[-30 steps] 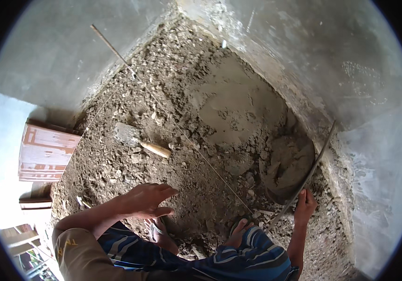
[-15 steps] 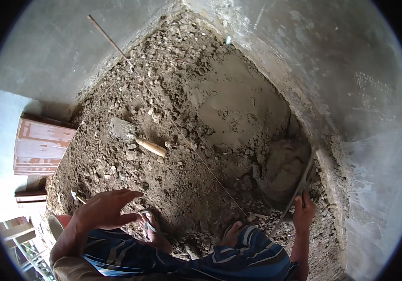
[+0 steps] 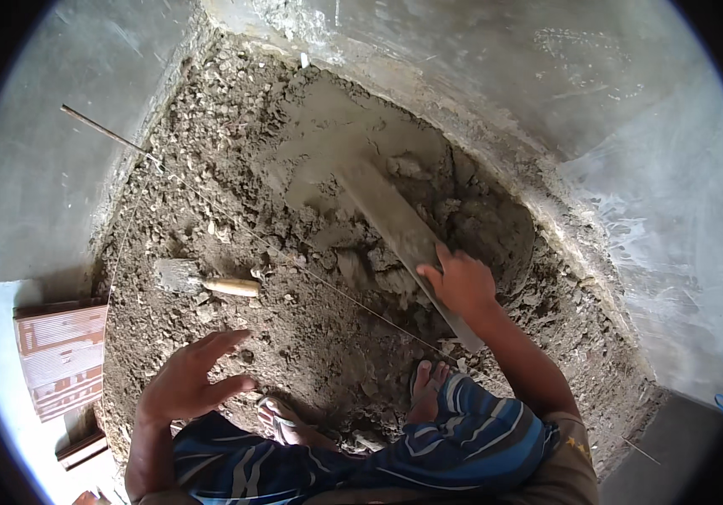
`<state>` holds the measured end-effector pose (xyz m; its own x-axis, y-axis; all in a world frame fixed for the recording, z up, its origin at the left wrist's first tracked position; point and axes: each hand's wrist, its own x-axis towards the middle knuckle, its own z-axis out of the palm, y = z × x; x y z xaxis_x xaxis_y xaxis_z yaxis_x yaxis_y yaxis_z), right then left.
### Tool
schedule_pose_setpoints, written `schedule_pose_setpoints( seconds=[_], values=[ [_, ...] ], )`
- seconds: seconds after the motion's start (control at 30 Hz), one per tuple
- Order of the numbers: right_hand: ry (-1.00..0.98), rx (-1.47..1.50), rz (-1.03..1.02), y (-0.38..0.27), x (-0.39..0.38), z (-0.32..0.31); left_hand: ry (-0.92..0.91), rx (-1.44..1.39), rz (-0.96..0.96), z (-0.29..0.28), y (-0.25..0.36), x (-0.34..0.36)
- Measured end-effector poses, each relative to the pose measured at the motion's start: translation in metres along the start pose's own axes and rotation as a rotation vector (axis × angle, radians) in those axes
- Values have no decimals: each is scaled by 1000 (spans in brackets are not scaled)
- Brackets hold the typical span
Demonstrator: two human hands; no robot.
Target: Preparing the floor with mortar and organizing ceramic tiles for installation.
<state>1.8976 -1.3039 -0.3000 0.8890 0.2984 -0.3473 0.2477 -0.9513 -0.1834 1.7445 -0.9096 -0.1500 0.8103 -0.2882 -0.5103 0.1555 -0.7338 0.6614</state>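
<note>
My right hand (image 3: 462,284) grips a long, flat, mortar-coated screed board (image 3: 395,223) near its lower end. The board slants up and to the left, and its far end lies on a smooth patch of wet mortar (image 3: 319,126). Beside my right hand sits a rounded mass of wet mortar (image 3: 496,240), partly covered by the hand and board. My left hand (image 3: 193,379) hovers empty over the ground at the lower left, its fingers apart. Beyond it, a trowel (image 3: 231,287) with a wooden handle rests on the rubble.
A taut string (image 3: 353,299) crosses the rough rubble ground (image 3: 185,219) from a thin rod (image 3: 109,132) leaning at the left wall. Grey walls (image 3: 479,76) meet at the far corner. Reddish-brown ridged tiles (image 3: 60,358) stand at left. My sandalled foot (image 3: 281,417) is near the string.
My right hand has brought the board from beside the right wall leftward onto the wet mortar. The view has turned and shifted. My left hand remains empty and spread.
</note>
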Motion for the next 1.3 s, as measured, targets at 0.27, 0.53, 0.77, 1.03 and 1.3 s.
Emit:
schedule_pose_setpoints(
  seconds=[0.27, 0.53, 0.77, 1.03, 1.3],
  values=[
    [36, 73, -13, -36, 43, 32, -158, -105, -142, 14, -30, 4],
    [-233, 63, -227, -38, 16, 19, -41, -176, 26, 13, -17, -3],
    [-155, 310, -220, -29, 36, 41, -162, -157, -45, 18, -15, -4],
    [167, 577, 106, 107, -106, -49, -72, -234, -63, 22, -33, -17],
    [-13, 746, 109, 188, -29, -39, -53, -160, -175, 27, -58, -36]
  ],
)
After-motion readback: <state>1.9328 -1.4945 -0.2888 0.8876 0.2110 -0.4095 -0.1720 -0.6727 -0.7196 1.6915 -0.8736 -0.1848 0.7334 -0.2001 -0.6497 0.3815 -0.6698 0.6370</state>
